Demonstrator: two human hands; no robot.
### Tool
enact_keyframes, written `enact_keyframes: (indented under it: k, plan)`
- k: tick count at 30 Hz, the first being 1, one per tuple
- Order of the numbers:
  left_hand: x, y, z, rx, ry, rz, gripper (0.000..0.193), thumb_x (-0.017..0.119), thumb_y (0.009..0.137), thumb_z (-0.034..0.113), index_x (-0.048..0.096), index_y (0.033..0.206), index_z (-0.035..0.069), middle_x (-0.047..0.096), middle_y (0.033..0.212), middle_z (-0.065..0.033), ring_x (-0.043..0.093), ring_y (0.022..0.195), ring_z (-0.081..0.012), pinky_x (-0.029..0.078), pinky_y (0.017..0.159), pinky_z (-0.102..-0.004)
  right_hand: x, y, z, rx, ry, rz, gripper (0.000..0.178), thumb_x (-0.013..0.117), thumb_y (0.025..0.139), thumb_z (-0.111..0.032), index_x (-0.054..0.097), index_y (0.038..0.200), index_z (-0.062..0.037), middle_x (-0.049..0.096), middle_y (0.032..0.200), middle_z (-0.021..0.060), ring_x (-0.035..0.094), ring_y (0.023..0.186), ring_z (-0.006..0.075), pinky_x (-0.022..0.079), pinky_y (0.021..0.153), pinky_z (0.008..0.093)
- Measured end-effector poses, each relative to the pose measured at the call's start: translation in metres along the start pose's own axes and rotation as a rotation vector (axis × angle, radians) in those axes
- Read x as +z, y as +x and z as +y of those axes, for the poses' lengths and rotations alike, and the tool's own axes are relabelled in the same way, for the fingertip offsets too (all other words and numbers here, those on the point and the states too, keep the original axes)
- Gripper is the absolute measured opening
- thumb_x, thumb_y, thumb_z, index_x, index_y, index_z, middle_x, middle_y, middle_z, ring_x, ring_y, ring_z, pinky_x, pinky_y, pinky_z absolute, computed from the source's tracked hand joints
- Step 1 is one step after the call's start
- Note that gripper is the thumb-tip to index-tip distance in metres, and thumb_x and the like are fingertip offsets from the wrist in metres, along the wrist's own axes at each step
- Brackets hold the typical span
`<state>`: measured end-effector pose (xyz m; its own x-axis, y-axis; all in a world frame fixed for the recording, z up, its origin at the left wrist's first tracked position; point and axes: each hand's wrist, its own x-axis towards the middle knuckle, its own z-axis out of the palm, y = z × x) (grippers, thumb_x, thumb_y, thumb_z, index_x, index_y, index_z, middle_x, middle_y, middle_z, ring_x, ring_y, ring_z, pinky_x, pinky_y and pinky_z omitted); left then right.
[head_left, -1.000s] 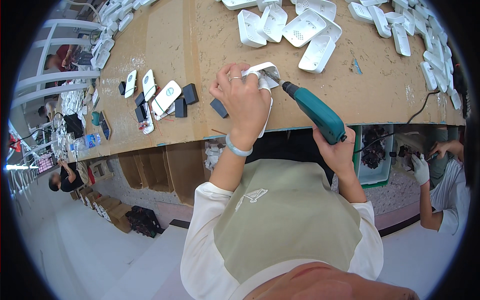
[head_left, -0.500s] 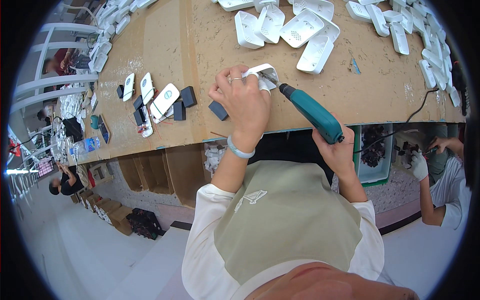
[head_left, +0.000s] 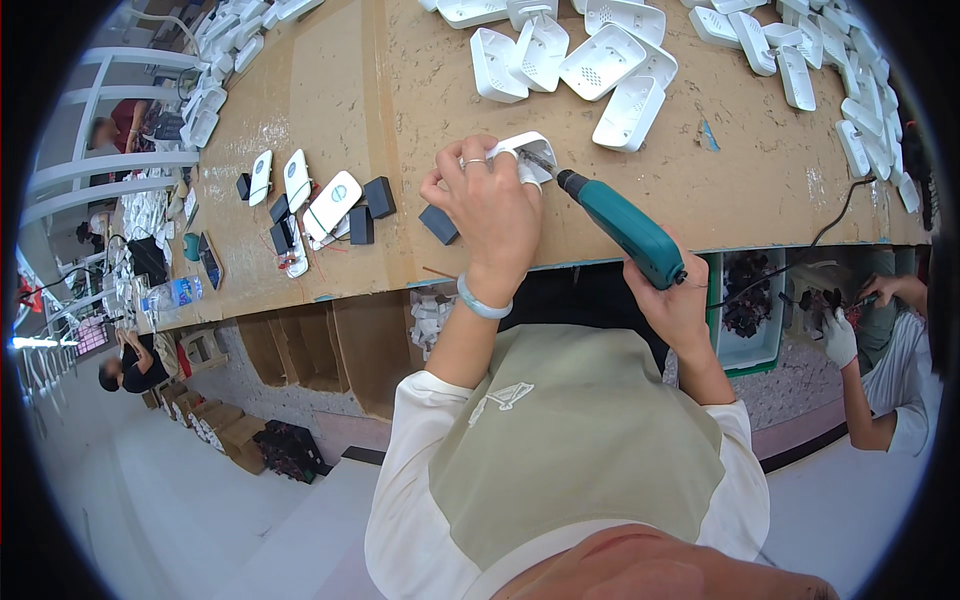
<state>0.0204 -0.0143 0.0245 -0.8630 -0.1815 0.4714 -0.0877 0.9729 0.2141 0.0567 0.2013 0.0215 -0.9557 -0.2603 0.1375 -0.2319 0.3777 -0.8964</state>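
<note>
My left hand (head_left: 490, 210) is closed on a white plastic housing (head_left: 533, 142), holding it tilted on the table with its hollow side toward the right. In my right hand (head_left: 668, 302) is a teal electric screwdriver (head_left: 622, 228), gripped near its back end. Its tip reaches into the hollow of the housing; the exact contact point is too small to make out. Just left of my left wrist lies a dark block (head_left: 438, 224). Farther left are several white covers (head_left: 333, 206) with thin wires and more dark blocks (head_left: 379, 197).
Open white housings (head_left: 603, 62) lie scattered at the far side, with a bigger heap (head_left: 868, 110) at the far right. A black cord (head_left: 832, 222) crosses the right edge of the table (head_left: 760, 200). A co-worker's gloved hand (head_left: 839, 338) is at right, beyond a bin (head_left: 750, 345).
Both hands keep nearly the same place, the screwdriver still in the housing. The co-worker's gloved hand at right has shifted slightly.
</note>
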Motion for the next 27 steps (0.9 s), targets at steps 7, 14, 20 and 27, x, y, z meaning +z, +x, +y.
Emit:
enact_keyframes:
  k: [7,14,20,27]
  plan:
    - [0.000,-0.001,0.000,0.000,0.018,-0.003,0.016,0.066,0.061,0.002,0.072,0.076,0.002,0.066,0.106,-0.0073,0.052,0.110,-0.0278,0.028,0.094,-0.0458,-0.009,-0.020,-0.006,0.024,0.075,0.128,0.022,0.074,0.081,0.001,0.066,0.102,0.0016,0.069,0.080,0.0100,0.065,0.066,0.0165,0.050,0.064,0.0266]
    - [0.001,-0.001,0.000,0.005,0.018,0.000,0.015,0.066,0.062,0.002,0.072,0.076,0.002,0.065,0.106,-0.0063,0.051,0.110,-0.0273,0.028,0.094,-0.0458,-0.015,-0.033,-0.006,0.092,0.093,0.255,0.011,0.075,0.083,-0.001,0.071,0.093,0.0003,0.068,0.073,0.0030,0.057,0.060,0.0067,0.046,0.058,0.0233]
    - [0.001,-0.003,-0.002,-0.004,0.011,-0.010,0.019,0.066,0.063,0.002,0.072,0.082,0.002,0.065,0.112,-0.0084,0.051,0.113,-0.0284,0.028,0.097,-0.0472,-0.016,-0.034,-0.010,0.038,0.110,0.333,0.009,0.076,0.083,-0.001,0.071,0.090,0.0006,0.068,0.071,0.0014,0.056,0.060,0.0051,0.044,0.056,0.0228]
    - [-0.012,-0.019,-0.018,-0.113,-0.153,-0.064,0.023,0.069,0.069,0.001,0.069,0.091,-0.002,0.063,0.119,-0.0166,0.058,0.108,-0.0336,0.042,0.091,-0.0465,-0.019,-0.045,-0.011,0.207,0.196,0.287,0.012,0.077,0.083,-0.002,0.071,0.092,0.0011,0.070,0.077,0.0009,0.060,0.066,0.0058,0.047,0.061,0.0224]
